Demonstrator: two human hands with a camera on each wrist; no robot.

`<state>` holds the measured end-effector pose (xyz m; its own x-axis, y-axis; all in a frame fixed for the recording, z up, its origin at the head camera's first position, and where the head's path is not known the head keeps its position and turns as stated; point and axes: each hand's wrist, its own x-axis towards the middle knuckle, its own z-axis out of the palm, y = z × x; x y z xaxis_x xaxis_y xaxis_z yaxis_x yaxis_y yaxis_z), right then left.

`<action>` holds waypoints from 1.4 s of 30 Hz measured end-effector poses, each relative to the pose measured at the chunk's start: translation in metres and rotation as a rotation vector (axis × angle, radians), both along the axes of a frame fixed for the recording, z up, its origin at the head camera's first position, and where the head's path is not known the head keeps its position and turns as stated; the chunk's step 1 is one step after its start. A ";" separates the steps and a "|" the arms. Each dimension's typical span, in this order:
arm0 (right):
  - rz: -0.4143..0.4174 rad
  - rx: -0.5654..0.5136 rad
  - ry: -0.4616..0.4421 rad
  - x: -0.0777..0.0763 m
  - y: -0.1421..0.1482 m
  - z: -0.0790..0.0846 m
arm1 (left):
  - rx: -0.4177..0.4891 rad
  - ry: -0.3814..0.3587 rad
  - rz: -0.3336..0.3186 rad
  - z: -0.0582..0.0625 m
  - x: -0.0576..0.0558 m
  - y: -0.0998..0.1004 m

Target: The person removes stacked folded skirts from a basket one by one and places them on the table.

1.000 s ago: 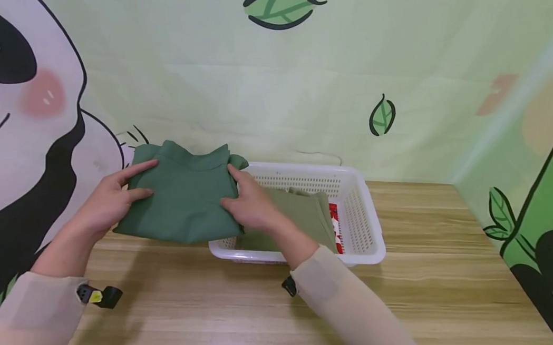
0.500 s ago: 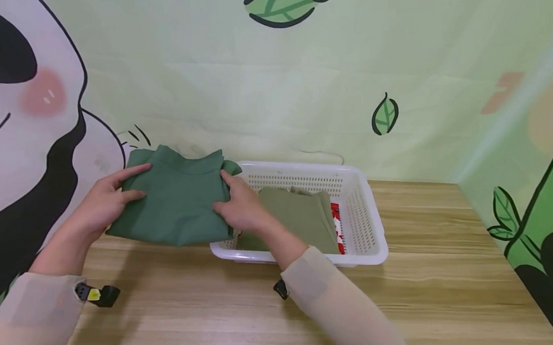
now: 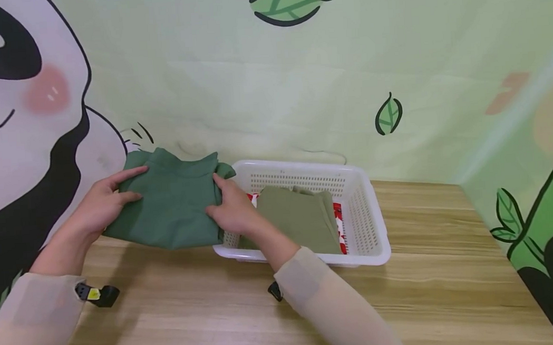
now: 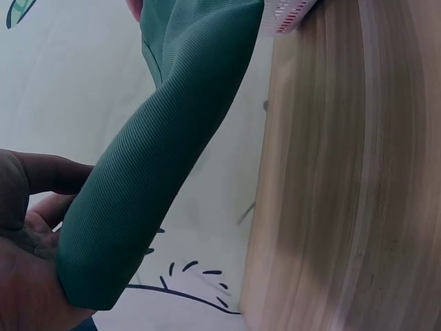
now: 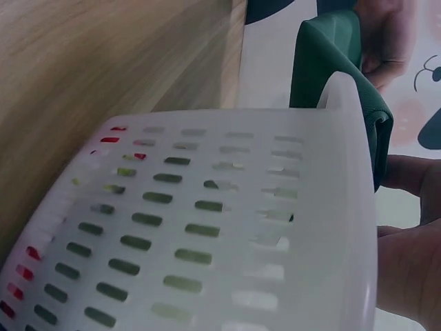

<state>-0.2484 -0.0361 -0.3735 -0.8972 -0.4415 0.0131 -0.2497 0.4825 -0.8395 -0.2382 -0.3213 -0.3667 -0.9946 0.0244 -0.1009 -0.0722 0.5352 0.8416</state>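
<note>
A folded dark green garment (image 3: 171, 210) is held up between both hands, left of the white basket (image 3: 375, 224). My left hand (image 3: 100, 204) grips its left side, index finger and thumb over the front. The right side is pinched by my right hand (image 3: 233, 209), whose forearm crosses the basket's front left. Seen edge-on in the left wrist view, the garment (image 4: 151, 145) forms a thick fold above the table level. In the right wrist view the garment (image 5: 331, 52) shows behind the basket wall (image 5: 324, 207). Other fingers are hidden behind the cloth.
The perforated basket holds a folded olive-green garment (image 3: 298, 218) lying over a red and white patterned item (image 3: 340, 226). Wooden tabletop (image 3: 195, 314) extends in front and to the right (image 3: 422, 227). A printed backdrop (image 3: 195, 88) rises close behind the basket.
Both hands have shifted the green garment left and slightly down, away from the basket. More of the olive garment and the basket's left inside now shows.
</note>
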 end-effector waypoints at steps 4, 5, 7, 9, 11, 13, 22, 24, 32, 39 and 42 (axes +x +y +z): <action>-0.001 0.016 0.001 0.000 -0.004 -0.001 | -0.006 0.005 0.009 -0.004 0.000 -0.003; 0.000 0.022 0.001 0.001 -0.005 -0.002 | -0.007 0.007 0.012 -0.005 0.000 -0.003; 0.004 0.030 0.003 0.001 -0.008 -0.003 | -0.012 0.008 0.018 -0.006 0.000 -0.004; 0.010 0.046 0.003 0.002 -0.011 -0.003 | -0.017 0.005 0.022 -0.008 0.001 -0.005; 0.021 0.064 0.004 0.003 -0.014 -0.003 | -0.024 0.003 0.023 -0.010 0.001 -0.006; 0.026 0.082 0.012 0.004 -0.017 -0.003 | -0.029 0.000 0.023 -0.012 0.002 -0.007; 0.046 0.137 0.018 0.007 -0.030 -0.005 | -0.031 -0.019 0.012 -0.017 0.005 -0.013; 0.050 0.157 0.017 0.008 -0.032 -0.006 | -0.030 -0.014 0.006 -0.019 0.006 -0.014; 0.042 0.222 0.028 0.010 -0.038 -0.008 | -0.035 -0.038 0.001 -0.026 0.005 -0.013; 0.020 0.272 0.038 0.009 -0.046 -0.011 | -0.023 -0.051 -0.007 -0.030 0.001 -0.011; 0.017 0.289 0.026 0.008 -0.049 -0.012 | -0.017 -0.058 -0.007 -0.033 -0.001 -0.010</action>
<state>-0.2404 -0.0850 -0.3850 -0.8907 -0.4450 -0.0927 -0.2794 0.6967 -0.6607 -0.2388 -0.3317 -0.3997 -0.9870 0.0289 -0.1584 -0.1166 0.5502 0.8268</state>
